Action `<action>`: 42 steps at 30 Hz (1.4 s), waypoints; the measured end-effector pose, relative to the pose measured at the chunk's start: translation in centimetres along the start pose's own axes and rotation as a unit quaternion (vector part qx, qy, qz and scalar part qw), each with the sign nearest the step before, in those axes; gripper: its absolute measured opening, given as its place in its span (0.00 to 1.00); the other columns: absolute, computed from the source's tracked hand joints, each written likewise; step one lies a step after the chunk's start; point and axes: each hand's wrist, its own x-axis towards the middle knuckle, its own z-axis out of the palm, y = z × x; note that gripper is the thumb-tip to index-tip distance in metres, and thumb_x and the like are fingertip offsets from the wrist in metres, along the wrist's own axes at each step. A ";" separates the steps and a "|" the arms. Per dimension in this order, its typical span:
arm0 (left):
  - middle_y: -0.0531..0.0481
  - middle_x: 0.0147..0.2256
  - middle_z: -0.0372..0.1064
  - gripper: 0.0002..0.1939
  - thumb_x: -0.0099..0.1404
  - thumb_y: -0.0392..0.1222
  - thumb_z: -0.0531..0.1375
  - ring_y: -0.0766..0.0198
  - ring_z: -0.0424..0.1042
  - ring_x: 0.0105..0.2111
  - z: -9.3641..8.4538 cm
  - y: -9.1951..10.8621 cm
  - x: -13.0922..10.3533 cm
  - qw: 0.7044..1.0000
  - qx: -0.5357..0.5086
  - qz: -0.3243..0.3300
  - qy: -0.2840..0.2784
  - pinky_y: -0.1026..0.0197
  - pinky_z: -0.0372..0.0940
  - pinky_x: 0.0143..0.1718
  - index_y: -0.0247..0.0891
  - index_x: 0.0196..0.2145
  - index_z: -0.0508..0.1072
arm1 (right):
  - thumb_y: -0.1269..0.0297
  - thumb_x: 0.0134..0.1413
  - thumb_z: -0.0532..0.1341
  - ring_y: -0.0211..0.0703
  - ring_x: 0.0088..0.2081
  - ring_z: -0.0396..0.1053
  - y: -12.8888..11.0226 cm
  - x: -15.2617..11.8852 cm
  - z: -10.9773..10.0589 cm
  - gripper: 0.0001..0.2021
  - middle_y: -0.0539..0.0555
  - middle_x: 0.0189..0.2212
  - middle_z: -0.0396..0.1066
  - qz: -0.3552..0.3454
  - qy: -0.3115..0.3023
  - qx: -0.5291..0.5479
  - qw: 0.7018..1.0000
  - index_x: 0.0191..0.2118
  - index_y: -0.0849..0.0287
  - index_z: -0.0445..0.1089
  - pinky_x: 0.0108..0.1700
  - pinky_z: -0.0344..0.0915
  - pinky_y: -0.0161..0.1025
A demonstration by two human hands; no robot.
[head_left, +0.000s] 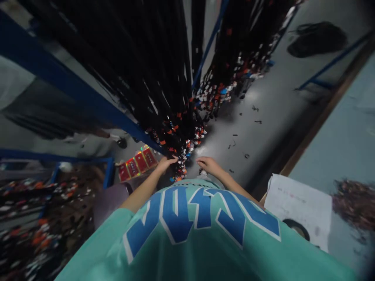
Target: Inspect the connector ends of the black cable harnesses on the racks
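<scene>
Take the middle of the view as the middle of the clock. The biggest thing is a great bunch of long black strands (164,70), maybe cables. It comes down from 11 and 12 o'clock, and its loose ends finish close to the middle. With so many packed together, it seems best to take just a few at a time and not tug the lot.

A pale blue table (345,140) fills 3 to 4 o'clock. A second bunch (243,35) hangs at 1 o'clock, so it would help to keep the two from mixing. A blue bar (88,97) slants in from 10 o'clock, and knuckles could bump it.

White paper (295,207) lies at 4 o'clock. Red packs (136,166) sit at 8 o'clock, near the left arm.

The left hand (167,162) is at 7 o'clock, right by the ends, with its fingers close together. I can't tell if it pinches one. The right hand (208,163), at 5 o'clock, has bent fingers in a narrow shape. I can't see if it holds anything.

The little orange and white ends (184,146) look easy to snag, so soft, slow fingertips should work best. Tiny dark scraps (258,121) lie on the floor (221,130) around 2 and 3 o'clock.
</scene>
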 end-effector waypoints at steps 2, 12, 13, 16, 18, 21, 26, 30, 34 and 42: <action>0.44 0.30 0.73 0.13 0.42 0.42 0.63 0.57 0.70 0.33 2.2 0.9 -1.4 0.999 -0.037 -0.010 -0.011 0.56 0.62 0.41 0.31 0.26 0.75 | 0.71 0.52 0.53 0.44 0.40 0.69 1.3 1.2 -0.7 0.13 0.57 0.39 0.73 -0.008 -0.027 0.012 1.000 0.41 0.61 0.71 0.45 0.63 0.41; 0.44 0.29 0.73 0.09 0.47 0.40 0.61 0.57 0.71 0.31 8.0 5.4 -4.1 0.967 -0.249 -0.024 -0.050 0.56 0.66 0.34 0.31 0.27 0.74 | 0.62 0.51 0.54 0.43 0.40 0.68 5.9 0.8 -7.1 0.12 0.59 0.39 0.71 0.100 0.108 0.145 0.978 0.38 0.63 0.69 0.47 0.62 0.45; 0.44 0.30 0.73 0.09 0.48 0.39 0.61 0.57 0.71 0.31 8.5 5.8 -3.9 0.963 -0.263 -0.031 -0.054 0.54 0.66 0.34 0.31 0.28 0.74 | 0.60 0.50 0.55 0.43 0.40 0.68 5.6 -0.2 -8.7 0.13 0.59 0.40 0.71 0.113 0.127 0.200 0.965 0.39 0.61 0.69 0.46 0.63 0.45; 0.45 0.32 0.72 0.07 0.51 0.36 0.57 0.57 0.70 0.35 10.9 7.5 -3.3 0.946 -0.314 -0.048 -0.064 0.50 0.65 0.41 0.32 0.29 0.72 | 0.52 0.49 0.56 0.42 0.40 0.70 3.4 -4.7 -13.6 0.18 0.55 0.43 0.70 0.058 0.135 0.422 0.894 0.46 0.54 0.65 0.43 0.66 0.45; 0.46 0.34 0.71 0.08 0.54 0.36 0.56 0.57 0.70 0.38 12.7 9.2 -3.0 0.935 -0.341 -0.041 -0.092 0.48 0.63 0.46 0.32 0.31 0.72 | 0.47 0.48 0.55 0.41 0.39 0.70 1.3 -8.1 -15.5 0.21 0.53 0.42 0.70 0.003 0.139 0.490 0.861 0.47 0.50 0.63 0.43 0.66 0.47; 0.46 0.38 0.71 0.09 0.56 0.37 0.54 0.56 0.68 0.44 15.2 11.8 -3.6 0.917 -0.370 -0.008 -0.151 0.49 0.60 0.50 0.33 0.34 0.71 | 0.48 0.42 0.62 0.43 0.38 0.71 -1.5 -11.4 -15.5 0.23 0.56 0.39 0.72 -0.006 0.045 0.529 0.847 0.42 0.57 0.67 0.44 0.66 0.47; 0.50 0.43 0.71 0.14 0.51 0.32 0.54 0.57 0.67 0.48 16.9 13.5 -5.7 0.916 -0.345 0.028 -0.202 0.52 0.58 0.52 0.38 0.37 0.71 | 0.60 0.44 0.65 0.36 0.26 0.70 -1.9 -11.4 -11.8 0.20 0.53 0.31 0.74 0.066 0.019 0.622 0.780 0.45 0.59 0.65 0.25 0.68 0.33; 0.49 0.47 0.69 0.25 0.44 0.30 0.54 0.54 0.65 0.49 16.9 12.8 -6.4 0.932 -0.278 0.048 -0.227 0.49 0.59 0.52 0.40 0.42 0.70 | 0.59 0.52 0.59 0.28 0.15 0.59 -0.5 -10.0 -10.4 0.10 0.50 0.21 0.70 0.128 -0.076 0.722 0.675 0.34 0.61 0.64 0.15 0.58 0.24; 0.49 0.47 0.69 0.30 0.40 0.30 0.56 0.52 0.64 0.50 16.4 11.6 -6.7 0.940 -0.251 0.054 -0.226 0.49 0.57 0.54 0.40 0.45 0.70 | 0.49 0.57 0.50 0.25 0.11 0.49 0.1 -8.3 -10.3 0.21 0.44 0.12 0.57 0.175 -0.167 0.796 0.555 0.23 0.61 0.58 0.11 0.48 0.21; 0.48 0.47 0.68 0.36 0.39 0.27 0.55 0.55 0.63 0.51 15.2 8.2 -7.0 0.953 -0.212 -0.003 -0.214 0.48 0.58 0.52 0.41 0.50 0.66 | 0.61 0.55 0.56 0.36 0.28 0.67 -1.8 -6.2 -10.3 0.06 0.48 0.23 0.69 0.109 0.069 0.765 0.631 0.32 0.58 0.65 0.30 0.65 0.32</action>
